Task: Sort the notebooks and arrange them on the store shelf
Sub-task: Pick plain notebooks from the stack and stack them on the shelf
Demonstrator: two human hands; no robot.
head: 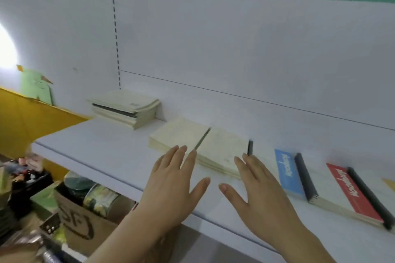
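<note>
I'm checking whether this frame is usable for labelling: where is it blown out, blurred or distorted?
Head view: a white glare patch burns out the left wall; the cluttered cardboard box at lower left is smeared by blur; the wide lens tilts the white store shelf; both open hands, left and right, and the cream notebook stacks stay fairly sharp, though cover text on the red-banded notebook is unreadable.

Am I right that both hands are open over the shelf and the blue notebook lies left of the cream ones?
Not quite. In the head view the blue notebook lies right of the cream notebooks. Both the left hand and right hand are open over the shelf.
</note>
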